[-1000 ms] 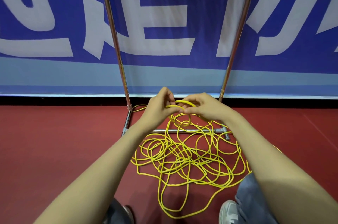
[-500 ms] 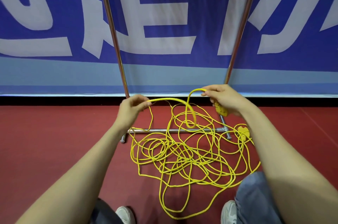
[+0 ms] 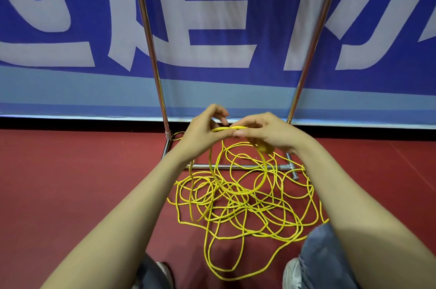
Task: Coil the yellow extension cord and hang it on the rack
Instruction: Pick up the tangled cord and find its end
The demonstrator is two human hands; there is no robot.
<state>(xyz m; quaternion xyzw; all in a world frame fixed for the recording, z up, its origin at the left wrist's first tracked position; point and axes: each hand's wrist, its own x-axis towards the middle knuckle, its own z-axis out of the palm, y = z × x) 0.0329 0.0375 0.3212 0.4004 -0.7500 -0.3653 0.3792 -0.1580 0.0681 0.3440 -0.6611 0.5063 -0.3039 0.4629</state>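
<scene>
Spread apart a moment ago, our left hand (image 3: pixel 201 131) and right hand (image 3: pixel 267 134) meet, both pinching the yellow extension cord (image 3: pixel 238 194); its loop hangs below them, the rest tangled by the rack (image 3: pixel 151 52).

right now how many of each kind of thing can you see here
yellow cord: 1
rack: 1
hands: 2, the left hand and the right hand, both holding the cord
shoes: 2, the left shoe and the right shoe
banner: 1
total: 7
</scene>
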